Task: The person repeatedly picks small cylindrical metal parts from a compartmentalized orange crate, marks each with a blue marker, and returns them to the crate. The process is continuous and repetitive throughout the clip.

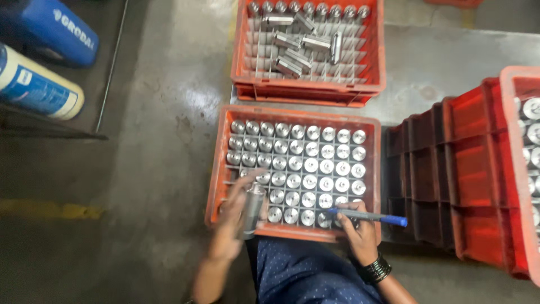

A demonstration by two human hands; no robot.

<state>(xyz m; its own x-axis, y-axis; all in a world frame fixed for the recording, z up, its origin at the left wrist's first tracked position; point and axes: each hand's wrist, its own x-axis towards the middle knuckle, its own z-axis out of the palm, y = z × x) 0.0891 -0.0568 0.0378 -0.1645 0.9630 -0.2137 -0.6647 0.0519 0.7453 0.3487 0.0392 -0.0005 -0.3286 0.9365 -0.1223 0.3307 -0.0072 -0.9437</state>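
Fingers (243,190) of the left hand (232,222) were curled around a metal cylinder (252,209), gripping it by its shaft just above the near-left corner of the near orange crate (216,169). The cylinder stood roughly upright and tilted slightly, its rounded top uppermost; motion blur hid exactly how each finger lay on it. The right hand (360,231) pinched a blue pen (371,216) between thumb and fingers, the pen lying nearly level with its cap pointing toward the stacked red crates (450,169) on the right. This hand rested at the near-right corner of the same crate, and a dark band (376,269) sat on its wrist.

The near crate was divided by a grid, and almost every cell held a like cylinder (310,165) standing on end, polished face up. A few cells at the near-left, beside the held part, looked vacant. A far orange crate (315,84) held one upright row along its back edge and several loose cylinders (298,48) lying on their sides across the dividers.

To handle the held part well, it seemed best kept vertical and centred over one cell, so that it cleared the dividers and neighbouring faces; the pen tip was best kept off the polished tops.
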